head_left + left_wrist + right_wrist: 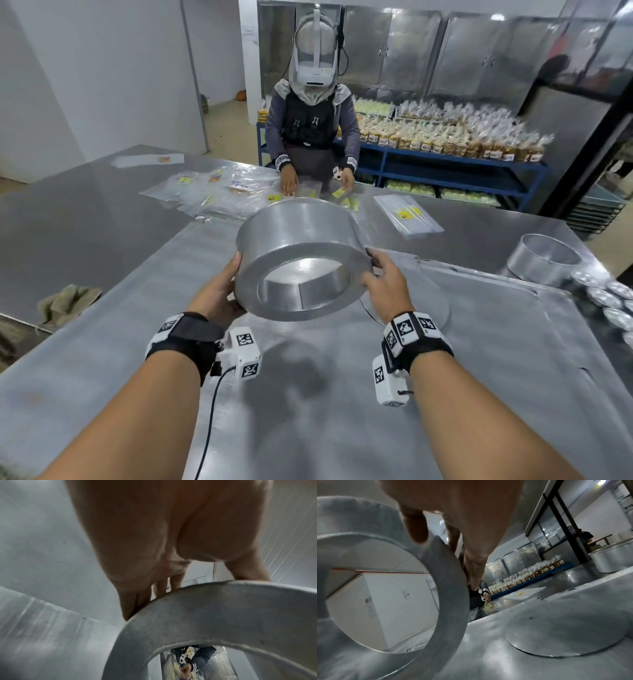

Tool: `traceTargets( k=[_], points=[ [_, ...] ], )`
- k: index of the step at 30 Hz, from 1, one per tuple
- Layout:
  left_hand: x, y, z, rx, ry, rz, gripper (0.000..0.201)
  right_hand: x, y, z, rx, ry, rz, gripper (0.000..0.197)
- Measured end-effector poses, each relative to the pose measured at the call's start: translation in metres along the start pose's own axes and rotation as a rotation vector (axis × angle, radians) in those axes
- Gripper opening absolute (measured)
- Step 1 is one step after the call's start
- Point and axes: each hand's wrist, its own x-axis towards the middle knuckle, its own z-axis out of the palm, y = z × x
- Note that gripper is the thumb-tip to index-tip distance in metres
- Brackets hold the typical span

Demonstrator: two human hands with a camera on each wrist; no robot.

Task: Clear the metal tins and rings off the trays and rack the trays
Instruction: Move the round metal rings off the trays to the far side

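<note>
You are lifting the ring (301, 260) clear of the tray (479, 325), left hand (222, 291) and right hand (387, 291) fingers (375, 262) clasping opposite sides to steady it. You are tilting it, probably toward the counter's (85, 222) right edge.

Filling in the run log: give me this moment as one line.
left hand: grips ring tin's left side | right hand: grips its right side | ring tin: lifted, tilted, above tray | round disc: flat on tray

The ring (301, 255) was dull brushed metal, matt outside with a brighter sheen inside. The tray (479, 342) beneath was smooth grey metal with soft reflections. At two o'clock a round tin (544, 262) gleamed. At nine o'clock lay a rough cloth (68, 301); at twelve, glossy plastic bags (239, 188).
</note>
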Motion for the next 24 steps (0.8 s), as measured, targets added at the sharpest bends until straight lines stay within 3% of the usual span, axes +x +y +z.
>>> traceTargets(
  k=[4,6,8,10,12,13,15,16,19,24],
  points=[
    [-0.016,-0.009,-0.006,-0.028,-0.151,0.153,0.085,-0.013,0.003,-0.015,0.237,-0.041,0.105,0.048],
    [-0.019,-0.012,-0.008,-0.079,-0.138,0.169,0.066,-0.023,0.001,-0.019,0.363,-0.088,0.144,0.049],
    [-0.023,-0.013,-0.009,-0.108,-0.093,0.127,0.053,-0.032,0.003,-0.019,0.377,-0.113,0.152,0.037],
    [-0.026,-0.017,-0.008,-0.077,-0.058,0.097,0.049,-0.037,0.007,-0.018,0.330,-0.115,0.130,0.033],
    [-0.028,-0.023,-0.007,-0.049,-0.039,0.114,0.028,-0.042,0.014,-0.014,0.201,-0.124,0.090,0.044],
    [-0.028,-0.026,-0.007,-0.030,-0.045,0.135,0.019,-0.044,0.018,-0.012,0.140,-0.134,0.064,0.040],
    [-0.027,-0.033,-0.011,-0.001,-0.027,0.163,0.037,-0.051,0.021,-0.007,0.066,-0.139,0.041,0.020],
    [-0.027,-0.036,-0.014,0.006,-0.007,0.154,0.048,-0.053,0.023,-0.005,0.029,-0.142,0.045,0.019],
    [-0.027,-0.048,-0.026,0.036,0.024,0.134,0.063,-0.058,0.032,0.002,-0.042,-0.166,0.081,0.041],
    [-0.023,-0.058,-0.034,0.068,0.051,0.144,0.068,-0.059,0.045,0.012,-0.145,-0.168,0.129,0.042]
  ],
)
